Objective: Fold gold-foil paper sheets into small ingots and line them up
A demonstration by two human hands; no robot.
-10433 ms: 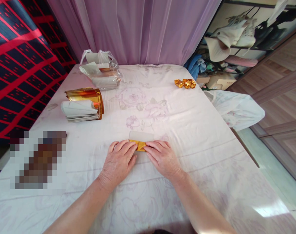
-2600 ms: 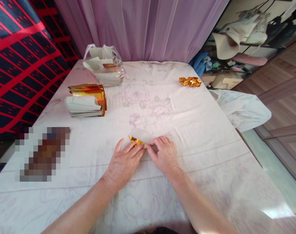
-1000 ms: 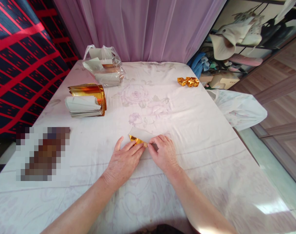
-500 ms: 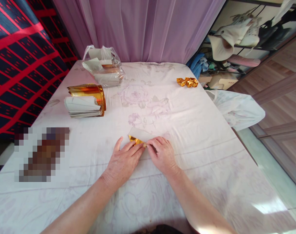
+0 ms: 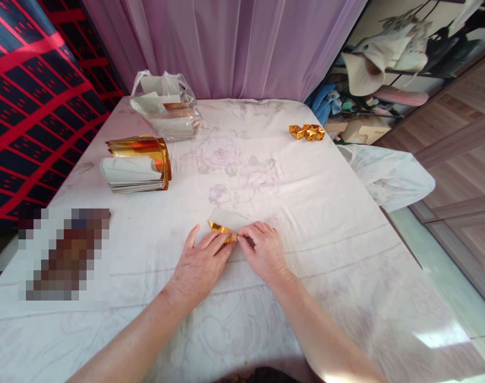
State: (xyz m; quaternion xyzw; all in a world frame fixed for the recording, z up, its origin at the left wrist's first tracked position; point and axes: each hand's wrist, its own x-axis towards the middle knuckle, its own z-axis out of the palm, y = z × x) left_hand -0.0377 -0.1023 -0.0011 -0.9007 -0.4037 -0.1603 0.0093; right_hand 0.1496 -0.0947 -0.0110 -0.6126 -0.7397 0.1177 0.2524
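A small sheet of paper [image 5: 228,219], gold foil on one side and pale on the other, lies partly folded on the white flowered tablecloth [image 5: 330,213]. My left hand [image 5: 200,263] lies flat with its fingertips pressing the gold fold. My right hand [image 5: 264,250] pinches the paper's near edge right beside the left fingertips. Part of the sheet is hidden under both hands.
A stack of gold-and-white sheets [image 5: 136,165] curls up at the left. Behind it sits a clear plastic bag [image 5: 166,106] of more paper. Folded gold pieces [image 5: 307,131] lie at the far right. A pixelated patch [image 5: 65,255] covers something at the near left. A purple curtain hangs behind.
Over ten seconds the flat gold strip has become an angled fold with the pale side showing. In the last second both hands have barely shifted; the right fingers have closed in on the crease.
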